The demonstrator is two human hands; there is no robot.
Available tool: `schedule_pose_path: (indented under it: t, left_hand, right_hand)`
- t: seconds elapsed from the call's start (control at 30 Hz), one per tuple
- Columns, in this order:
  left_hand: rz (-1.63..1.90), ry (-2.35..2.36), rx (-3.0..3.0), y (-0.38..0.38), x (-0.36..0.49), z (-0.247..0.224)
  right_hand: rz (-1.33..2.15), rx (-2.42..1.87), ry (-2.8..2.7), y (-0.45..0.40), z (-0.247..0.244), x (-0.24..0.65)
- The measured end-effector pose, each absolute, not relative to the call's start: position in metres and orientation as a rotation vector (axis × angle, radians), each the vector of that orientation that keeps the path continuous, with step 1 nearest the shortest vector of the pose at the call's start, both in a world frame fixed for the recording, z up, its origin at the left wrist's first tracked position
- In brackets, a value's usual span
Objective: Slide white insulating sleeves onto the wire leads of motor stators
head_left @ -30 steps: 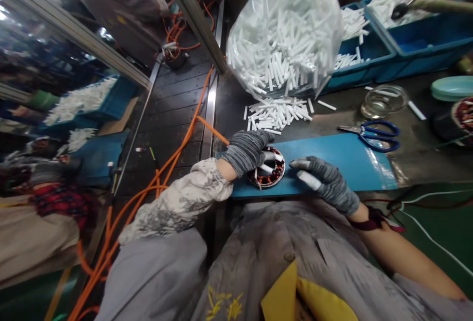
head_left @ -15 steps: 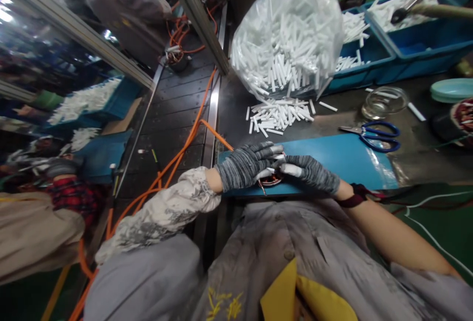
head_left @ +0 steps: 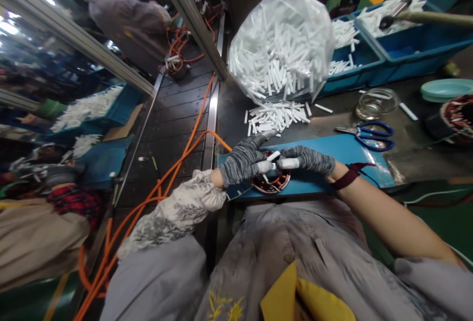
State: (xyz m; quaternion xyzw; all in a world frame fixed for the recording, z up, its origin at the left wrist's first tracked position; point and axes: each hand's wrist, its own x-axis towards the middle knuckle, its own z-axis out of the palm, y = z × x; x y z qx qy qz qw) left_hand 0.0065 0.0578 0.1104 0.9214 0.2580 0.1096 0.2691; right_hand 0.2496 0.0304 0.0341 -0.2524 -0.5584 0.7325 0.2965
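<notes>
A ring-shaped copper-wound motor stator (head_left: 284,183) sits on a blue mat (head_left: 318,148) in front of my body. At its far side a short white sleeve tube (head_left: 274,156) stands out between my hands. My left hand (head_left: 244,160), in a grey striped glove with pale fingertips, lies over the stator's left side. Its fingers stretch forward, and the thumb is apart from them near the tube. My right hand (head_left: 308,160), gloved alike, comes from the right with its fingertips pinched together at the tube's near end. The fingers partly hide the stator's far rim.
Beyond the mat lie loose white tubes (head_left: 279,118) and a clear bag (head_left: 281,45) full of them. Scissors (head_left: 369,134), a glass dish (head_left: 377,104) and another wound stator (head_left: 456,119) are rightward. Orange hoses (head_left: 185,156) cross at left; co-workers sit beyond.
My left fingers have lifted and spread away from the right hand, uncovering more of the stator and the white tube. The view has shifted slightly.
</notes>
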Motion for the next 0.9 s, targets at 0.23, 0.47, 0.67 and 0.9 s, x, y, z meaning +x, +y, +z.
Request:
schedule_pose_path:
  t: [0.23, 0.47, 0.67, 0.9]
  left_hand:
    - [0.251, 0.714, 2.503, 0.056, 0.006, 0.110]
    - [0.206, 0.687, 2.629, 0.055, 0.001, 0.104]
    - [0.210, 0.633, 2.698, 0.054, 0.006, 0.103]
    - [0.314, 0.636, 1.826, 0.060, 0.011, 0.099]
  right_hand:
    - [1.941, -0.727, -1.496, 0.024, 0.036, 0.248]
    - [1.787, -0.792, -1.622, 0.020, 0.036, 0.244]
    - [1.463, -0.821, -1.868, 0.017, 0.038, 0.240]
    - [1.546, -0.575, -1.769, 0.020, 0.034, 0.246]
